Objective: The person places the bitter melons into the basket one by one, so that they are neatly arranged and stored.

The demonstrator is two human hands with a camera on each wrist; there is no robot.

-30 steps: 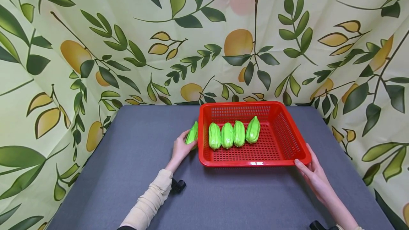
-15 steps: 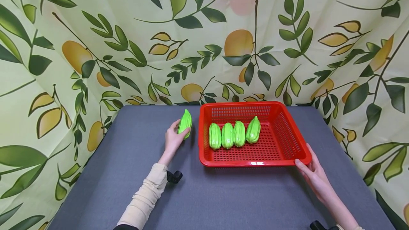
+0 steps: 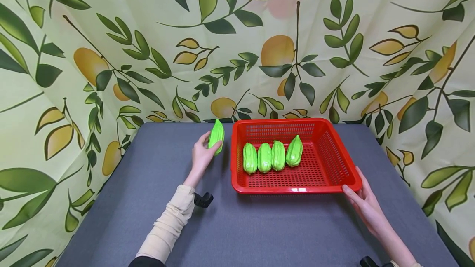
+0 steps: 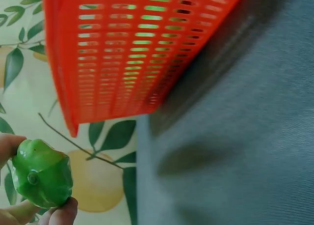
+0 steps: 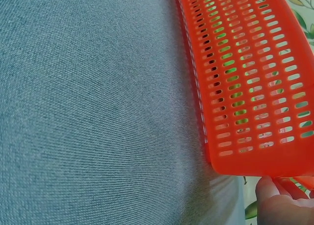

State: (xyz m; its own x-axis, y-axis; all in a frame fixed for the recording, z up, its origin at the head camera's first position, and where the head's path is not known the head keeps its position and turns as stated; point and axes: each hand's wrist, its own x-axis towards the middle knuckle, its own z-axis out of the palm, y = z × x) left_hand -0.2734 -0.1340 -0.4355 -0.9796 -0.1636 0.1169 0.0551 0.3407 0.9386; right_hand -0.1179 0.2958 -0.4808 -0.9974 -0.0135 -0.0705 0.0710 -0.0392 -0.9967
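Note:
My left hand [image 3: 203, 153] pinches a bright green, ribbed, gourd-like fruit [image 3: 216, 136] between thumb and fingers, to the left of the red basket [image 3: 289, 189]. In the left wrist view, the blunt end of that ribbed fruit [image 4: 41, 173] faces the camera, with fingertips around it; it is held up, apart from the basket. Several matching green fruits [image 3: 264, 158] lie in a row in the basket's left and middle part. At the basket's front right corner my right hand [image 3: 365, 205] grips the rim, thumb on top; its other fingers are partly hidden.
A grey cloth [image 3: 259, 226] covers the table. Behind and at both sides hangs a curtain [image 3: 237, 44] printed with leaves and fruit. Slotted walls [image 5: 250, 87] surround the basket, and its right part shows bare floor.
The left hand has moved left and farther back with the ribbed fruit, away from the basket's left wall. The right hand and basket have stayed in place.

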